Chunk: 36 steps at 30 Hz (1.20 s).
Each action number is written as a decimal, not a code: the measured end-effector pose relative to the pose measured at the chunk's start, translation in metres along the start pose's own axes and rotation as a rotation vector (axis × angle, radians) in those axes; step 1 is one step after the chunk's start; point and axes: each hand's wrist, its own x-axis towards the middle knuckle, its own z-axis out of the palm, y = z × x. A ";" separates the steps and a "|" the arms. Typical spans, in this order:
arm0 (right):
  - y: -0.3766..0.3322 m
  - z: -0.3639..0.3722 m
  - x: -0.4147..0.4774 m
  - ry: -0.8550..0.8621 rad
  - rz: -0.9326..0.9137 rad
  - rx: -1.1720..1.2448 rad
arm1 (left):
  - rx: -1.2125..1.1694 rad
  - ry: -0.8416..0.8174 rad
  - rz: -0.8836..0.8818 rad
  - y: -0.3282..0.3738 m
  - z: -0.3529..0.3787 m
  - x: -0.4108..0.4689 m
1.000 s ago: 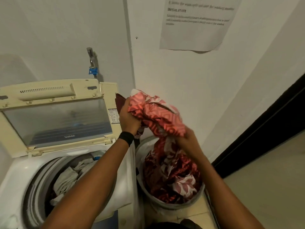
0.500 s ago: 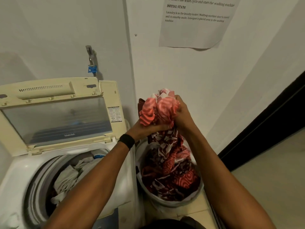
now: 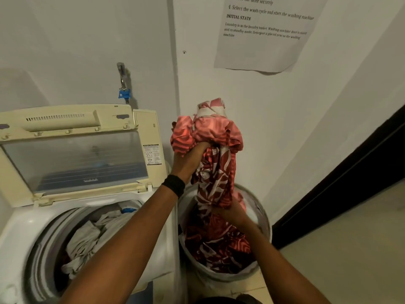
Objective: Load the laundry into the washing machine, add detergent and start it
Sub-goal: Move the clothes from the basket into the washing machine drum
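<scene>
A long red and white patterned cloth (image 3: 215,172) stretches up out of the round laundry basket (image 3: 266,224) on the floor. My left hand (image 3: 188,159) grips its bunched top, held high next to the machine's raised lid (image 3: 72,137). My right hand (image 3: 232,212) grips the same cloth lower down, just above the basket. The top-loading washing machine (image 3: 19,233) stands open at the left, with pale grey laundry (image 3: 87,240) inside its drum. More of the red cloth lies in the basket. No detergent is in view.
A tap with a blue fitting (image 3: 123,88) sticks out of the wall behind the machine. A printed paper sheet (image 3: 263,34) hangs on the wall above the basket. A dark door edge (image 3: 341,183) runs along the right, with bare tiled floor (image 3: 350,260) beside it.
My right hand let go of the bunched top and dropped to grip the cloth lower, near the basket. My left hand stayed high, so the cloth now hangs stretched between them.
</scene>
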 end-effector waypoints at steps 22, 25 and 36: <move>-0.132 -0.059 0.004 0.105 -0.256 0.279 | 0.087 -0.121 -0.008 -0.006 -0.004 -0.029; -0.125 -0.067 0.002 0.000 -0.216 0.228 | -0.002 0.069 -0.060 -0.009 -0.002 -0.019; -0.015 0.024 0.003 0.051 0.008 0.064 | -0.074 0.148 -0.017 0.007 0.007 -0.002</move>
